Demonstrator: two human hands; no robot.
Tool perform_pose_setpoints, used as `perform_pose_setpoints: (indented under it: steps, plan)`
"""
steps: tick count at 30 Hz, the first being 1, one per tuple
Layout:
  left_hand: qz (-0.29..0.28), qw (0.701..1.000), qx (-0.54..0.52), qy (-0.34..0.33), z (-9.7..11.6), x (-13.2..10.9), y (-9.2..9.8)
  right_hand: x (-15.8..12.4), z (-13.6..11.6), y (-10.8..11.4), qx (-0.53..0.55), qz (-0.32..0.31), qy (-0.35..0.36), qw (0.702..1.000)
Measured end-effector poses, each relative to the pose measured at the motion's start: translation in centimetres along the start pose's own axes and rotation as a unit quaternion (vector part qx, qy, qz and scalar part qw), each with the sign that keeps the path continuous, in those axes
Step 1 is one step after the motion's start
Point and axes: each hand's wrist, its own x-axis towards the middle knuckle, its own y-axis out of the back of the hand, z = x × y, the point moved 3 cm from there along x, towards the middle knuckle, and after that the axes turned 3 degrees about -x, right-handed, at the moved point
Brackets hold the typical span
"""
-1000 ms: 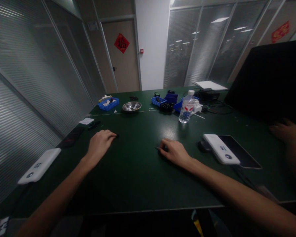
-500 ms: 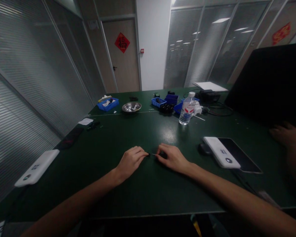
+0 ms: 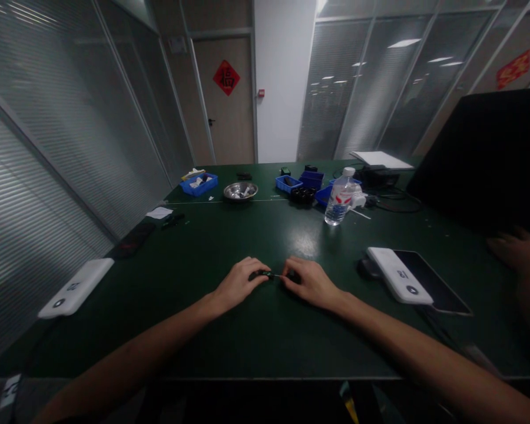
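My left hand is closed, pinching a small dark part with a hint of green between thumb and fingertips. It is too small to tell its kind. Facing it, my right hand is closed around a thin metal-tipped tool whose dark handle is mostly hidden in the fingers. The tool's tip points left and meets the small part or lies very close to it. Both hands rest low over the dark green table.
A water bottle stands beyond my right hand. Farther back are a metal bowl and blue bins. A white power bank lies on a dark tablet; another white power bank is left. Another person's hand is far right.
My left hand has opened its grip slightly, so more of the small part shows. The gap between the part and the tool's tip has narrowed. The whole view has shifted a little.
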Motion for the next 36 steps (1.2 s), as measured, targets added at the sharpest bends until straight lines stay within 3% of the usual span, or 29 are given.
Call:
perform_pose_setpoints:
  steps: [8,15,24,30,36]
  plan:
    - [-0.021,1.000,-0.006,0.001,0.5,0.0,0.1,0.0,0.3,-0.1,0.014,0.004,0.015,1.000]
    - [-0.033,0.999,-0.032,-0.004,0.7,-0.2,0.3,-0.1,0.0,-0.1,0.089,0.025,0.032,0.995]
    - [-0.055,0.995,0.004,-0.085,1.0,-0.4,-0.2,-0.4,-0.9,-0.3,0.003,-0.006,0.076,0.997]
    - [-0.002,0.997,-0.025,-0.071,0.7,-0.4,0.1,-0.2,-0.7,-0.4,0.111,0.033,0.034,0.993]
    - [-0.052,0.993,0.000,-0.106,1.3,-0.5,-0.3,-0.6,-1.5,-0.6,-0.007,-0.005,0.088,0.996]
